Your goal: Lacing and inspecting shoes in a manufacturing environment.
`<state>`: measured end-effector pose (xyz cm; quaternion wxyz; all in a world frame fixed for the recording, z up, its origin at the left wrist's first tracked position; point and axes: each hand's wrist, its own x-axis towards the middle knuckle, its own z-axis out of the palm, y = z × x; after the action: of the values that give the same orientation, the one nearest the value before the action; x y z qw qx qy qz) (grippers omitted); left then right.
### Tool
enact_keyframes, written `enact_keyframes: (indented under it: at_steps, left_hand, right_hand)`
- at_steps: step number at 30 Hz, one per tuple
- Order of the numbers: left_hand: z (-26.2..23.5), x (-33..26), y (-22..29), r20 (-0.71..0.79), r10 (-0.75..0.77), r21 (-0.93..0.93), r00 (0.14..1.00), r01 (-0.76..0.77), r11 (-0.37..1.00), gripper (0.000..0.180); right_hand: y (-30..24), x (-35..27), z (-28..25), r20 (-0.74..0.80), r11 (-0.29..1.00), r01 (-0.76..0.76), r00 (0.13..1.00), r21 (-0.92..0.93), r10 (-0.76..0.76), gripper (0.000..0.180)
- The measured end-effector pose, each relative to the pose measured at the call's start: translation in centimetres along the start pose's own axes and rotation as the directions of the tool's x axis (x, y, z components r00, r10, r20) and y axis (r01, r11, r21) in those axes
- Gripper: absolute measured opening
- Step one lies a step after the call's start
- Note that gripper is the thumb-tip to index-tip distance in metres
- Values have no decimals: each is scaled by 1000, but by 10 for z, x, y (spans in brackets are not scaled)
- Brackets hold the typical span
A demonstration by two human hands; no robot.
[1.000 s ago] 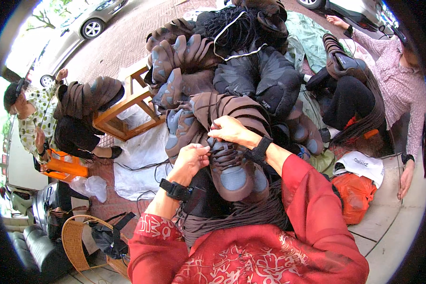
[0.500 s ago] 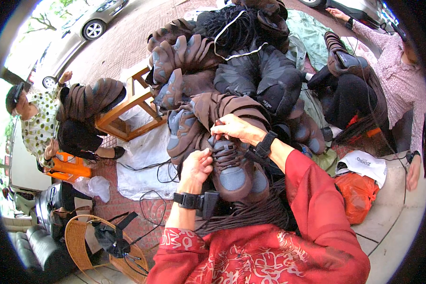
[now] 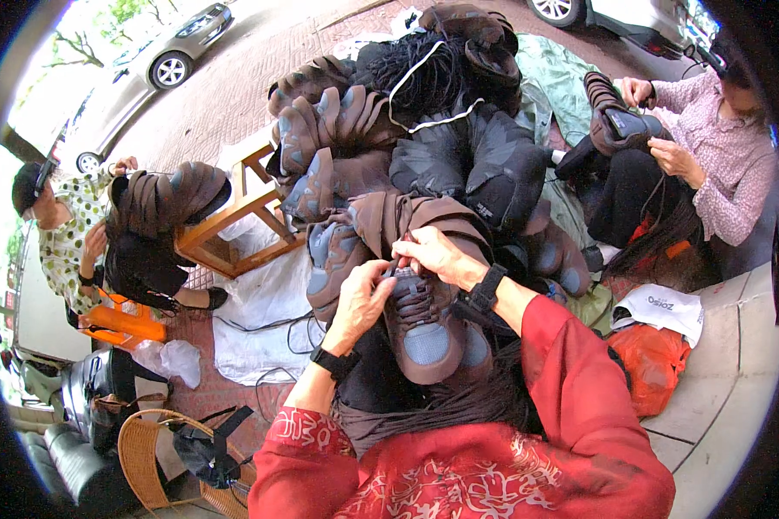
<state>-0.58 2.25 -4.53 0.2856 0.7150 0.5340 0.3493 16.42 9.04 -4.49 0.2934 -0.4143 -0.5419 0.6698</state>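
A brown shoe upper (image 3: 423,353) with a grey-blue toe and dark laces stands upright in front of me, its toe facing me. At its top, my left hand (image 3: 361,298) is closed, thumb and fingers pinching a dark shoelace. My right hand (image 3: 439,258) pinches close beside it, a thin dark length showing at its fingertips, apparently the same lace. What lies deeper between the fingers is hidden. Behind my hands curves a stack of nested brown uppers (image 3: 389,212). A bundle of dark laces (image 3: 459,400) lies across my lap.
A pile of black uppers (image 3: 502,160) rises ahead, beside a wooden stool frame (image 3: 234,227). One co-worker (image 3: 65,238) sits at left, another (image 3: 710,160) at right, both with shoe uppers. An orange bag (image 3: 653,368) lies at right; a wicker chair (image 3: 138,445) stands at lower left.
My left hand has risen to the shoe's top, beside my right hand, which has dropped slightly. The right co-worker has brought both hands in to the shoe upper.
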Motion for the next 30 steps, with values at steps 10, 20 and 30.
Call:
enact_keyframes:
  at_steps: [10,20,30]
  left_hand:
    - [-8,29,19,113,-241,-779,964,236,581,18]
    - [-60,70,72,-143,-159,-817,977,-25,576,19]
    - [-62,65,73,-213,-64,-620,975,-84,780,19]
  right_hand:
    - [-80,10,-17,0,811,195,972,-552,-234,27]
    - [-144,10,7,-8,836,392,904,-384,-428,29]
    - [-161,0,21,188,923,382,910,-33,-370,23]
